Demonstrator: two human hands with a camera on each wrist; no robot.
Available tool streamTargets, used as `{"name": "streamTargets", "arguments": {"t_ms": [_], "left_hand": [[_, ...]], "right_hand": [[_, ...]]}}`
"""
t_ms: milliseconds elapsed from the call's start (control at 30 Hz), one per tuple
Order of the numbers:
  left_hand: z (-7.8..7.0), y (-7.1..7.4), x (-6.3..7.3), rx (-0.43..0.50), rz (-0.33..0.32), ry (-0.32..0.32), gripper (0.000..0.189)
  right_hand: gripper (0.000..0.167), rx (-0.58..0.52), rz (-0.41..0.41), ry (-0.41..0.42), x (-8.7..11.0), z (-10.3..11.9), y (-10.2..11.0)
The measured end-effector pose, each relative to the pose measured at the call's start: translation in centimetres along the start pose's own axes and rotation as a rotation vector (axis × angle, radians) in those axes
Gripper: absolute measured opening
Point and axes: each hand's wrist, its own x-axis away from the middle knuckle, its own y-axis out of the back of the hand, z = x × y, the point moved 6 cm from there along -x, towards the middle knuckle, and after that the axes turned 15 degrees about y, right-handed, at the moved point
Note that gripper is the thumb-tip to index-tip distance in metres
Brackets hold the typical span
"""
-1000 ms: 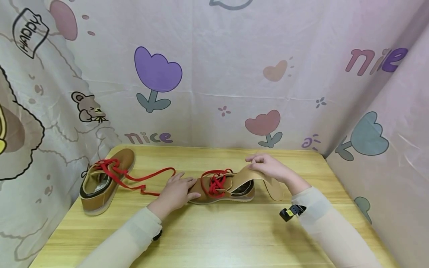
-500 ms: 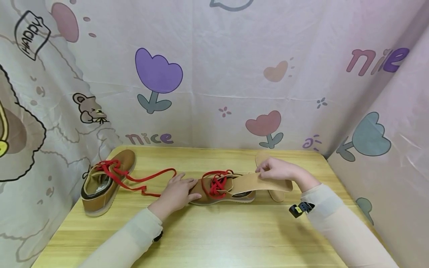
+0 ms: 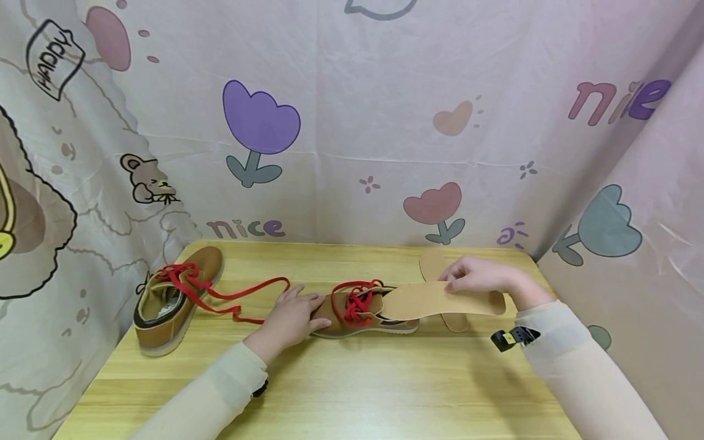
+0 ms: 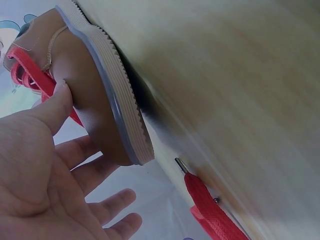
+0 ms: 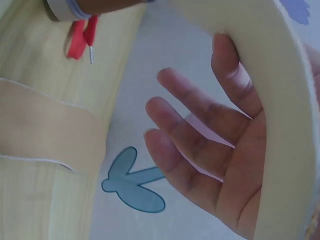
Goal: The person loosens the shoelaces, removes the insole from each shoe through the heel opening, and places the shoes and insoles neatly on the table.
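Note:
A brown shoe with red laces [image 3: 332, 329] lies sideways on the table, toe to the left. My left hand [image 3: 288, 321] rests over its toe. In the left wrist view, the thumb touches the shoe's upper [image 4: 87, 90] on one side, fingers loosely spread at the toe tip. My right hand [image 3: 478, 275] pinches a tan insole [image 3: 412, 300] at its upper edge. The insole's left end is at the shoe's opening; how far inside it reaches is hidden. In the right wrist view the insole [image 5: 287, 125] curves across my palm, with several fingers free of it.
A second insole [image 3: 454, 322] lies on the table beneath the held one. At the far left stands another brown shoe [image 3: 206, 263], its long red lace [image 3: 247, 286] trailing toward my left hand. A printed curtain [image 3: 352, 122] rises behind the wooden table [image 3: 352, 391].
My right hand has moved right with the insole, which has gone from bent to nearly straight and drawn out rightward. The second insole is more exposed. My left hand has stayed on the toe.

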Motion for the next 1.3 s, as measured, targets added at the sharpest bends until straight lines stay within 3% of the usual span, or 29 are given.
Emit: {"name": "streamTargets", "arguments": {"t_ms": [200,500,933,1300], "left_hand": [[-0.1,0.2,0.3,0.009,0.003,-0.004,0.060],[-0.2,0.3,0.4,0.017,0.003,0.003,0.060],[-0.1,0.1,0.2,0.022,-0.001,0.006,0.060],[-0.1,0.1,0.2,0.023,-0.002,0.005,0.060]], "right_hand": [[0.019,-0.044,-0.031,-0.022,1.7,0.2,1.2],[0.021,0.042,-0.122,-0.059,4.4,-0.7,3.0],[0.025,-0.052,-0.251,-0.156,7.2,-4.1,3.9],[0.033,-0.103,-0.431,-0.301,9.0,-7.6,4.2]]}}
